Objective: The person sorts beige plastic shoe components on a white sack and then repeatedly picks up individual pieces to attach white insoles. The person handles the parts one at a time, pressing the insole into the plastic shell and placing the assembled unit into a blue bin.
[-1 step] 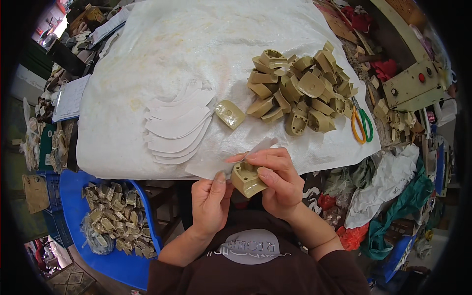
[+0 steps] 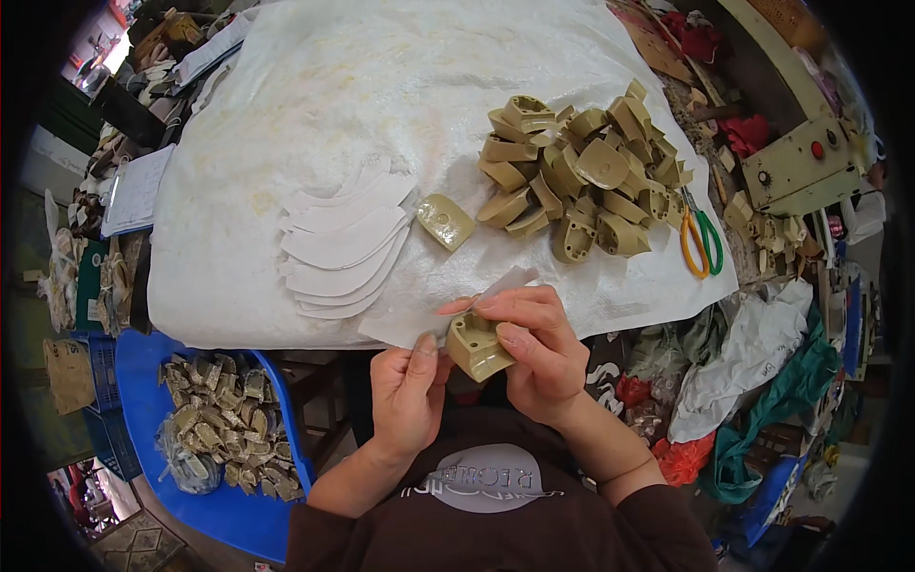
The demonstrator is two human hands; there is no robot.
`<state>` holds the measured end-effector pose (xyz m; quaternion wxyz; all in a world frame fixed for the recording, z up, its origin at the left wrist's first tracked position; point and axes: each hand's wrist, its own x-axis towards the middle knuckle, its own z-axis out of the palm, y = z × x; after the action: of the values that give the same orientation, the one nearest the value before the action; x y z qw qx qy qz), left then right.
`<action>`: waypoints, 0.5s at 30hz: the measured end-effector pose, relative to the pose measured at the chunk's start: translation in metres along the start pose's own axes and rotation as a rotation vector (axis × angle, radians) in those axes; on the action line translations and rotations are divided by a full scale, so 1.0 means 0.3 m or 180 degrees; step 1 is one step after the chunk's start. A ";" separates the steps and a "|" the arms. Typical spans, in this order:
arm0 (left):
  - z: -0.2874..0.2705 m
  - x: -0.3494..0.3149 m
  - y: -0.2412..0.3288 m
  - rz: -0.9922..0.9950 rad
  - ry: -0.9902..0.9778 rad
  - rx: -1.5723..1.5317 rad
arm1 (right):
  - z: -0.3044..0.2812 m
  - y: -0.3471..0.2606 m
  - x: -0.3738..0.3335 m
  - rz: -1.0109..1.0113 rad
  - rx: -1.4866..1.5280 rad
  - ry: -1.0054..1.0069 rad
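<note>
Just in front of the table's near edge, my right hand point(image 2: 545, 367) grips an olive-tan shoe heel point(image 2: 479, 360), its side with holes facing up. A thin white curved covering piece point(image 2: 393, 330) runs along the heel's far side. My left hand point(image 2: 408, 396) is closed on that piece, thumb on top, beside the heel's left edge. Fingers of my right hand also press the piece at the heel's far side. Beyond my hands, similar white pieces point(image 2: 345, 246) lie fanned out in a stack. Another heel point(image 2: 445, 222) rests alone to their right.
White sheeting point(image 2: 276, 114) covers the table. A heap of heels point(image 2: 579, 181) sits at right, with orange-and-green-handled scissors point(image 2: 702, 243) beside it. At lower left, a blue plastic container point(image 2: 143, 400) holds many heels. Plastic bags point(image 2: 748, 353) and a control box point(image 2: 805, 167) stand at right.
The heel and my right fingers have shifted very slightly left. Nothing else has visibly changed.
</note>
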<state>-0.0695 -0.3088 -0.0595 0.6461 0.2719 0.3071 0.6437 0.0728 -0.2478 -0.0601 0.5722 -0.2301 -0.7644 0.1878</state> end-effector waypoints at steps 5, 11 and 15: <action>0.016 -0.005 0.005 0.0097 0.0217 0.0842 | 0.018 0.004 -0.011 -0.0082 -0.0381 0.0008; 0.016 0.030 0.020 0.0910 0.0208 0.2077 | 0.005 0.041 -0.028 -0.0132 -0.0882 -0.0137; 0.001 0.025 0.068 0.1212 0.0496 0.2837 | -0.021 -0.014 0.021 0.0013 -0.1238 -0.0534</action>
<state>-0.0830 -0.3008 -0.0445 0.3127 0.5242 0.5450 0.5748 0.0767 -0.2474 -0.0513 0.4509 -0.3213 -0.8308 0.0564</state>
